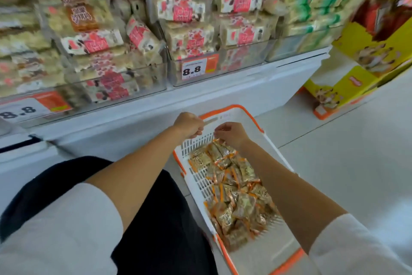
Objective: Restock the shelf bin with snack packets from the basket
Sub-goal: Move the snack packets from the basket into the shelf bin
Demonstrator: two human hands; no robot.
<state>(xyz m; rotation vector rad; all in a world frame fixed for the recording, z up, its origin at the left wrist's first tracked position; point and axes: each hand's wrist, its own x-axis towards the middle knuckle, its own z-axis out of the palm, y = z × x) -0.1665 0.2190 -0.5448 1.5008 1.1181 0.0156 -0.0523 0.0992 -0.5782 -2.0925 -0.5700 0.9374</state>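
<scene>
Pick-up step, as I read it from my remote seat: left hand (188, 125) is curled over the far end of the basket (225, 111), and I cannot tell if it holds anything. Right hand (230, 135) curls just above the packets (236, 185), its grip likewise unclear. Next I need one packet firmly pinched, then lifted to the bins (153, 78). These clear shelf bins sit well filled with red-label packs, while the white, orange-rimmed basket on the floor holds a loose heap of orange-edged packets
</scene>
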